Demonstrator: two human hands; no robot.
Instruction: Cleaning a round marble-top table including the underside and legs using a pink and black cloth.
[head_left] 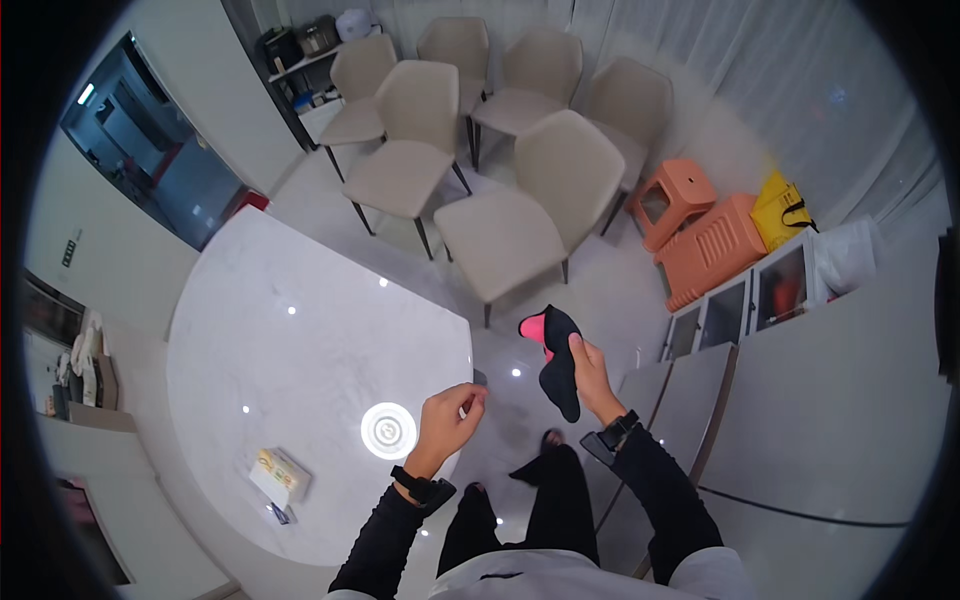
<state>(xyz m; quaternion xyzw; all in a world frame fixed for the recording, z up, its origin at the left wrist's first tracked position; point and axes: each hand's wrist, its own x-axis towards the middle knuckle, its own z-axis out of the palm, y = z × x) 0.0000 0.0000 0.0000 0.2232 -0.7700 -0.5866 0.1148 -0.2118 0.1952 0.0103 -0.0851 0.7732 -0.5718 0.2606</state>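
My right hand (594, 378) grips a soft black cloth item with a pink inside (560, 375), over the floor to the right of the table. Its outline is curved, with two rounded lobes, somewhat like an eye mask; I cannot tell its exact kind. Pink shows at its upper left edge and in the middle notch. My left hand (450, 425) is above the right edge of the white table (320, 350), its fingers curled in toward the thumb. Nothing shows in that hand, and it is apart from the cloth item.
On the table are a bright round white disc (388, 431) and a tissue packet (280, 477) with a small dark item beside it. Several beige chairs (500, 243) stand beyond. Orange stools (712, 250), a yellow bag (785, 212) and low cabinets (725, 300) line the right.
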